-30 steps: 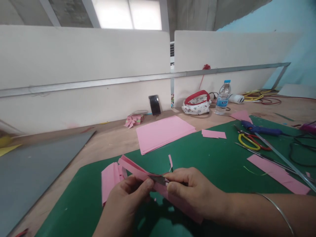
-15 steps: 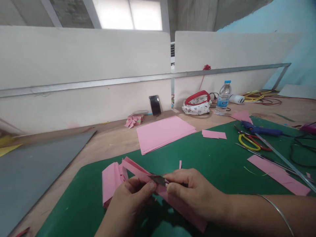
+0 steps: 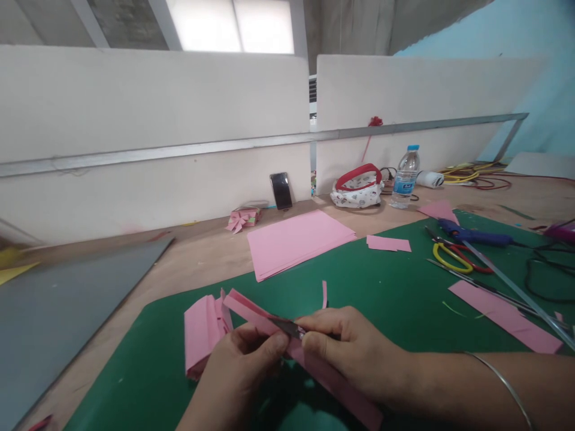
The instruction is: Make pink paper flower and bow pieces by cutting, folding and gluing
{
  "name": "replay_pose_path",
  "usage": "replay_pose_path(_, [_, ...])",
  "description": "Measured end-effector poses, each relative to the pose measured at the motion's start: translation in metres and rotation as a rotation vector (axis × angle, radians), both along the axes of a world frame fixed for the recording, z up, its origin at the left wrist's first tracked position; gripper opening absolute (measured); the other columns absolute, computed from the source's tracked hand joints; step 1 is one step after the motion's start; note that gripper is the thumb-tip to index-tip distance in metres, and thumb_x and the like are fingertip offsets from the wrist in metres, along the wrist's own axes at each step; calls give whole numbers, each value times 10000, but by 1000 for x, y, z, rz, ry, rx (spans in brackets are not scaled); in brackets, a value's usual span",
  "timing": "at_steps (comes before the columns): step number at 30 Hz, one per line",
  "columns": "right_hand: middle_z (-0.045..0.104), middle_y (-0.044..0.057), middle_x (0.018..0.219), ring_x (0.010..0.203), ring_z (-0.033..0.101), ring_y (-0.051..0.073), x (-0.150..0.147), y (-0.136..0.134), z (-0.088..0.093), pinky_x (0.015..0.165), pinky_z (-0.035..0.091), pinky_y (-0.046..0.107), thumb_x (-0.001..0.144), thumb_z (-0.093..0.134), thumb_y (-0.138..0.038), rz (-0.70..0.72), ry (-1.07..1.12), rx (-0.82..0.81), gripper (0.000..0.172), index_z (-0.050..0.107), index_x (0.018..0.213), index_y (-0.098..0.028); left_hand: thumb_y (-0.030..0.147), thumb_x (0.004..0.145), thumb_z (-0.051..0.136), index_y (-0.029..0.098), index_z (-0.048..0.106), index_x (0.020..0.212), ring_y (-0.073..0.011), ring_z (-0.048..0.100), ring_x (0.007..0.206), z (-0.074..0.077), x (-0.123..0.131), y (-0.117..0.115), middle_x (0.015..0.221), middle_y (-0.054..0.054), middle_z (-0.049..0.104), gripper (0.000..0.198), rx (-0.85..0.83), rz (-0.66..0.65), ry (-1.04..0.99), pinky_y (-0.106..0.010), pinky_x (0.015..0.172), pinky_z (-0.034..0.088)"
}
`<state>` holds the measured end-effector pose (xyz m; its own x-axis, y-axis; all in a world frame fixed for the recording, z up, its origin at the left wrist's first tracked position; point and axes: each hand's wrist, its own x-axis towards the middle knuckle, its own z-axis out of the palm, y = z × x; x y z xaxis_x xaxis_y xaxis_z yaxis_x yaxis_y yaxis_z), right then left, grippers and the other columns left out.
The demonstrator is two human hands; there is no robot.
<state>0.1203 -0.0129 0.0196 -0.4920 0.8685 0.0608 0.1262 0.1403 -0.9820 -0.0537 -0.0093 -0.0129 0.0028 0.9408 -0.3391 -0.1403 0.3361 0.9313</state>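
Observation:
My left hand (image 3: 238, 371) pinches a long folded pink paper strip (image 3: 245, 304) over the green cutting mat (image 3: 386, 287). The strip runs from the upper left, passes between my hands, and reaches the lower right. My right hand (image 3: 350, 350) is closed on a small dark blade (image 3: 284, 326), its tip lying against the strip beside my left thumb. A thin cut sliver of pink paper (image 3: 324, 294) sticks up just behind my right hand. A folded pink piece (image 3: 200, 329) lies on the mat to the left of my left hand.
A stack of pink sheets (image 3: 299, 239) lies behind the mat, with a small pink scrap (image 3: 389, 243) to its right. Scissors (image 3: 453, 256), a blue glue gun (image 3: 471, 234), a metal ruler (image 3: 516, 288) and a pink strip (image 3: 503, 314) lie at right. A bottle (image 3: 405, 176), pouch (image 3: 358, 187) and phone (image 3: 281, 191) stand by the partition. A grey board (image 3: 58, 305) lies at left.
The pink strip has slid toward the lower right through my hands, and its lower end now reaches further out. The cut sliver behind my right hand has shifted and stands more upright.

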Motion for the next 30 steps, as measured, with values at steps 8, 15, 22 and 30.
replay_pose_path(8, [567, 6, 742, 672, 477, 122, 3, 2, 1, 622, 388, 224, 824, 458, -190, 7, 0, -21, 291, 724, 927, -137, 336, 566, 801, 196, 714, 790, -116, 545, 601, 32, 2, -8, 695, -7, 691, 278, 53, -7, 22, -198, 526, 408])
replay_pose_path(15, [593, 14, 786, 684, 479, 122, 2, 1, -1, 619, 388, 221, 814, 457, -174, 12, 13, -35, 285, 724, 909, -141, 398, 602, 768, 175, 682, 687, -113, 509, 600, 42, -6, -4, 646, 16, 662, 254, 103, 33, 133, -212, 571, 413])
replay_pose_path(22, [570, 16, 756, 666, 466, 117, 1, 2, -1, 610, 382, 224, 819, 468, -196, 8, 20, -12, 274, 720, 890, -118, 391, 571, 778, 165, 699, 663, -95, 466, 552, 39, -1, -6, 564, 26, 629, 257, 98, 72, 137, -207, 552, 366])
replay_pose_path(30, [594, 24, 790, 692, 486, 130, 2, 1, 0, 643, 395, 241, 833, 455, -214, 25, 38, 9, 310, 720, 974, -137, 351, 570, 777, 175, 693, 619, -80, 442, 498, 42, 3, -7, 477, 42, 569, 201, 100, 103, 113, -187, 491, 336])
